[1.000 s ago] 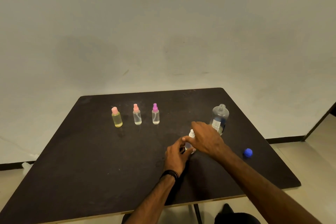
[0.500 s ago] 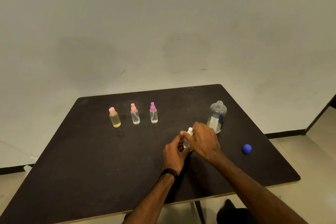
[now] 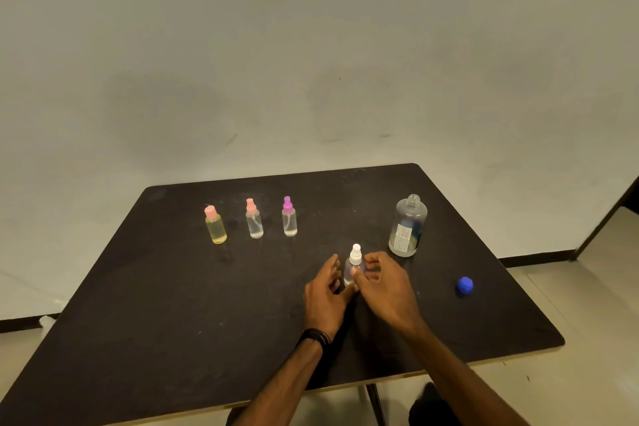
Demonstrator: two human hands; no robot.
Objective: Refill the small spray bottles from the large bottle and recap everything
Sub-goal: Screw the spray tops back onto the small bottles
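Observation:
A small clear spray bottle (image 3: 355, 261) with a white sprayer top stands upright on the black table (image 3: 145, 294), between my hands. My left hand (image 3: 325, 299) is just left of it, fingers spread and a little apart from it, thumb by its base. To its right is my right hand (image 3: 389, 287), with fingers loosely curled and the thumb tip in front of the bottle's body. The large clear bottle (image 3: 408, 228) stands uncapped behind my right hand. Its blue cap (image 3: 464, 285) lies on the table to the right.
Three capped small bottles stand in a row at the back left: a yellow-filled one with a pink cap (image 3: 215, 226), a clear one with a pink sprayer (image 3: 254, 220), and a clear one with a purple sprayer (image 3: 289, 218). The table's right edge is close to the blue cap.
My right hand has drawn back off the white sprayer top, which now shows fully. My left hand's fingers have opened away from the bottle. The camera tilted slightly.

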